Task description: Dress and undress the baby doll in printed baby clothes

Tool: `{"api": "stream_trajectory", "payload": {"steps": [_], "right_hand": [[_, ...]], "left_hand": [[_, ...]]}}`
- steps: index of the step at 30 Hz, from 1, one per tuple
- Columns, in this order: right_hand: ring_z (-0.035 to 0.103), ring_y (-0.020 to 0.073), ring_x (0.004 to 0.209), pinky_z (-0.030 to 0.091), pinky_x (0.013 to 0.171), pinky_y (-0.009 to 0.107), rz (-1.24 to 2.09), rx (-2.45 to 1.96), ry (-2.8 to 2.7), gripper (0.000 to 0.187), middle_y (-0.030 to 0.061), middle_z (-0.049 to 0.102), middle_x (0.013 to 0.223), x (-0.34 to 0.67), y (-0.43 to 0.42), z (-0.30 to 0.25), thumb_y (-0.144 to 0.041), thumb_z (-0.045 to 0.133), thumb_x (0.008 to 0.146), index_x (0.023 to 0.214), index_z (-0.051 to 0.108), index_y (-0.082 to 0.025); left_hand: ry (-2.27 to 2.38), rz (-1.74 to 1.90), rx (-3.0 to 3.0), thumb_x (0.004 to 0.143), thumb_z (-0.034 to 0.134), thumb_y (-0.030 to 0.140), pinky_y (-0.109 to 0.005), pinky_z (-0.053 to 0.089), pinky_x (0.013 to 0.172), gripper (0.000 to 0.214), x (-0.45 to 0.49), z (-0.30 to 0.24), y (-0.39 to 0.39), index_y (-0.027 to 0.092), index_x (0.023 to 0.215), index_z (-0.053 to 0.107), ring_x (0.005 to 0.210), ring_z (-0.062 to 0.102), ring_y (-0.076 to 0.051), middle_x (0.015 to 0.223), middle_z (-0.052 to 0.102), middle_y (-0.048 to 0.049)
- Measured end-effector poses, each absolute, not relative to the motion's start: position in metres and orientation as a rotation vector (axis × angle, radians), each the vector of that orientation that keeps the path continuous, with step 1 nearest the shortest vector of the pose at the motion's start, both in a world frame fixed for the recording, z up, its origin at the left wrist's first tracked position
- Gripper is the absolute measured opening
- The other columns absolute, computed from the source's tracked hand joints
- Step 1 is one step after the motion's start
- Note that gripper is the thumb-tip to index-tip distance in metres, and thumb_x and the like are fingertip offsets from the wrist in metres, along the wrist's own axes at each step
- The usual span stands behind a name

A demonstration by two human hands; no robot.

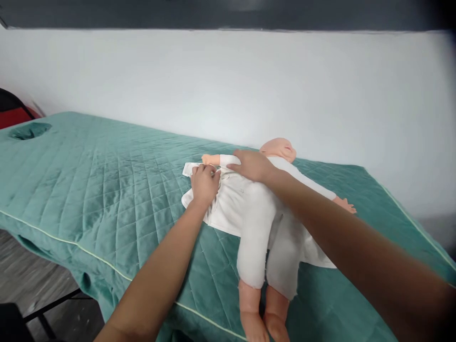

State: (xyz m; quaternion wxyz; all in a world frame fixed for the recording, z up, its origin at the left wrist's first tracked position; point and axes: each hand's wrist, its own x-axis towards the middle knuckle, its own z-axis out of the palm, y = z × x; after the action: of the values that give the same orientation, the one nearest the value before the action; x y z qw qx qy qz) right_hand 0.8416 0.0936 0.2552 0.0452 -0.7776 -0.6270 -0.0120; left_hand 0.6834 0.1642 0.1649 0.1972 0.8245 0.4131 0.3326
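A baby doll [254, 232] with a white cloth body lies on its back, its head toward the wall and its bare feet toward me. Spread out flat beneath it is a white baby garment [224, 211], showing on both sides of the body. My left hand [205, 183] pinches the garment near its sleeve, just below the doll's small hand [210, 159]. Over the doll's upper arm on that same side my right hand [254, 164] is closed, thumb below and fingers above. The doll's other arm [322, 190] stretches out to the right, partly behind my forearm.
A green quilted cover [117, 190] lies over the long bed, which has a face hole [30, 130] at its far left. A white wall [178, 85] runs along the back. Something red and black [14, 111] stands beyond the left end. Grey flooring [42, 280] shows lower left.
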Motion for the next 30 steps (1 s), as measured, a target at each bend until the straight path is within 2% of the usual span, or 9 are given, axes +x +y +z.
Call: {"api": "stream_trajectory", "payload": {"steps": [4, 6, 8, 11, 17, 23, 30], "right_hand": [[0.064, 0.0303, 0.100, 0.045, 0.078, 0.037, -0.010, -2.275, -1.922, 0.053, 0.0097, 0.070, 0.114, 0.840, 0.078, 0.258, -0.067, 0.041, 0.096, 0.115, 0.062, -0.022], [0.064, 0.0291, 0.095, 0.044, 0.075, 0.036, 0.016, -2.272, -1.939, 0.057, 0.0084, 0.071, 0.110, 0.839, 0.073, 0.260, -0.072, 0.039, 0.095, 0.108, 0.064, -0.023], [0.064, 0.0286, 0.093, 0.043, 0.074, 0.036, 0.016, -2.294, -1.963, 0.056, 0.0079, 0.071, 0.108, 0.839, 0.069, 0.262, -0.072, 0.039, 0.095, 0.103, 0.065, -0.023], [0.063, 0.0300, 0.093, 0.043, 0.075, 0.038, -0.013, -2.360, -1.970, 0.055, 0.0094, 0.070, 0.108, 0.841, 0.066, 0.261, -0.070, 0.038, 0.096, 0.103, 0.065, -0.023], [0.062, 0.0350, 0.099, 0.043, 0.089, 0.048, -0.083, -2.477, -2.032, 0.051, 0.0154, 0.070, 0.105, 0.838, 0.066, 0.253, -0.061, 0.040, 0.098, 0.108, 0.067, -0.019], [0.063, 0.0357, 0.102, 0.043, 0.092, 0.050, -0.159, -2.502, -2.024, 0.049, 0.0159, 0.071, 0.105, 0.833, 0.069, 0.246, -0.058, 0.041, 0.098, 0.110, 0.067, -0.018], [0.063, 0.0356, 0.104, 0.043, 0.093, 0.049, -0.185, -2.541, -2.004, 0.048, 0.0169, 0.072, 0.105, 0.832, 0.075, 0.241, -0.056, 0.042, 0.098, 0.109, 0.068, -0.017]], "left_hand": [[1.024, 1.052, 1.978, 0.093, 0.057, 0.033, -0.037, 0.046, 0.085, 0.014, 0.682, 0.161, 0.170, 0.022, 0.089, 0.064, 0.097, 0.063, -0.027, 0.096, 0.072, -0.0079], [1.000, 1.093, 1.834, 0.090, 0.056, 0.028, -0.032, 0.045, 0.076, 0.010, 0.681, 0.160, 0.172, 0.021, 0.084, 0.061, 0.084, 0.063, -0.022, 0.086, 0.070, -0.0047], [0.963, 1.133, 1.762, 0.086, 0.057, 0.023, -0.029, 0.044, 0.072, 0.007, 0.680, 0.159, 0.174, 0.021, 0.080, 0.058, 0.079, 0.061, -0.019, 0.081, 0.068, -0.0016], [0.883, 1.129, 1.601, 0.083, 0.059, 0.021, -0.027, 0.046, 0.074, 0.002, 0.679, 0.158, 0.178, 0.020, 0.084, 0.060, 0.080, 0.061, -0.016, 0.085, 0.068, -0.0009], [0.909, 1.146, 1.431, 0.086, 0.061, 0.031, -0.027, 0.048, 0.077, 0.012, 0.678, 0.159, 0.180, 0.019, 0.086, 0.057, 0.080, 0.060, -0.014, 0.085, 0.064, -0.0013], [0.987, 1.211, 1.752, 0.088, 0.060, 0.029, -0.029, 0.045, 0.080, 0.009, 0.677, 0.162, 0.167, 0.021, 0.086, 0.056, 0.082, 0.057, -0.016, 0.086, 0.062, -0.0008], [0.798, 1.105, 1.969, 0.089, 0.058, 0.024, -0.028, 0.043, 0.077, 0.004, 0.677, 0.169, 0.154, 0.022, 0.086, 0.056, 0.078, 0.054, -0.016, 0.086, 0.061, -0.0007]]}}
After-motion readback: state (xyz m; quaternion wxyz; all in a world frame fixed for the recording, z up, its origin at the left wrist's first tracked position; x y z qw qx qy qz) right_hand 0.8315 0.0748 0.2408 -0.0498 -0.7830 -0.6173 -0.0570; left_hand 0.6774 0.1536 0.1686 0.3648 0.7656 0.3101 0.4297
